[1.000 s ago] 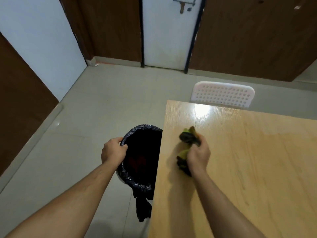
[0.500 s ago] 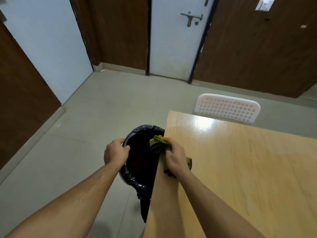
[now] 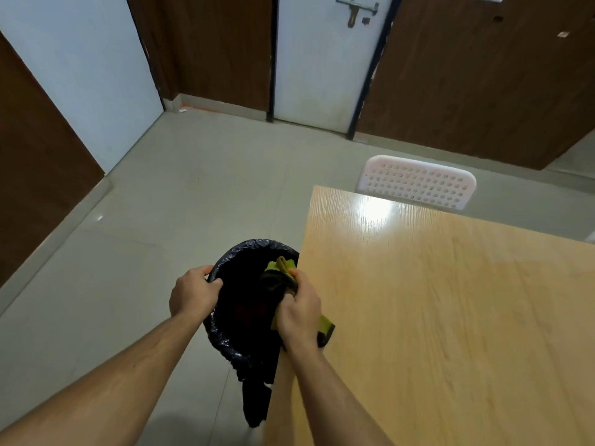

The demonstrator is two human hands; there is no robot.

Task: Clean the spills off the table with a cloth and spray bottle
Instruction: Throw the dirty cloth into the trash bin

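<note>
My right hand [image 3: 297, 312] is closed round the bunched yellow-green cloth [image 3: 283, 275], fingers curled over it; the front of the bundle hangs past the table's left edge and over the open mouth of the bin [image 3: 244, 304], while a yellow corner with a dark border trails behind my wrist onto the table [image 3: 450, 317]. My left hand [image 3: 193, 296] grips the near-left rim of the bin, fingers curled over the black liner, holding it tight against the table edge. Risks, as I judge them: 1, if the left grip slackens, the bin could tip or drift from the edge, and anything pushed off would land on the grey floor; 2, the liner looks loose, with a long tail hanging below the rim, so pulling on it could drag it off the bin rather than steady it; 3, if the right hand relaxes, the cloth itself could drop inside; 4, the trailing corner could smear residue back across the wiped wood. Not verifiable: the bin's interior is black and I cannot make out any contents; whatever the cloth carries is hidden under my fingers; no spray bottle is in view; the table runs out of frame to the right and below, so remaining spills there cannot be ruled out. A white perforated chair [image 3: 418, 185] stands at the table's far edge.
</note>
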